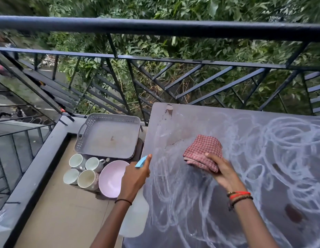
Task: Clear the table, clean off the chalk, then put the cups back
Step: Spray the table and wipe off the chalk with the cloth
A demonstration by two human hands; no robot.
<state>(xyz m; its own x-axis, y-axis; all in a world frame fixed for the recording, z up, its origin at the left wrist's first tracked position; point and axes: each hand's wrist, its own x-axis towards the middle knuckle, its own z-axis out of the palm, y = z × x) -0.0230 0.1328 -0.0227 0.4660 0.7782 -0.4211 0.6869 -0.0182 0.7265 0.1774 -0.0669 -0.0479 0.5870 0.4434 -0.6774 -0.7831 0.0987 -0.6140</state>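
Table (173, 126) fills the lower right of the frame, dark top. Chalk (281, 140) covers most of it: white loops and scribbles, heaviest at right. It is smeared and fainter on the upper-left part of the top, around the cloth.

Cloth (203, 151): red-and-white check, folded, lying flat on the tabletop just left of frame centre. Right hand (221, 170) holds it by its lower-right edge, thumb on top and fingers curled round the fold. The hand is a bit motion-blurred. Red and beaded bracelets (238, 196) on that wrist.

Left hand (136, 176) is at the table's left edge, curled round the neck of a spray bottle (135, 219). Forefinger lies out along the blue spray head (141, 161). The pale translucent body hangs below the forearm. Thin black band (123, 201) on that wrist.

Cups (87, 179): four, off the table, upright on the floor (66, 212) at lower left, packed in a two-by-two cluster. A pink bowl (112, 178) sits just right of them, beside the nearest cup, between cups and table. Grey perforated tray (109, 136) is above the cups in frame, on something dark; can't tell what.

Black metal railing (155, 28) runs across the top, green foliage behind it.
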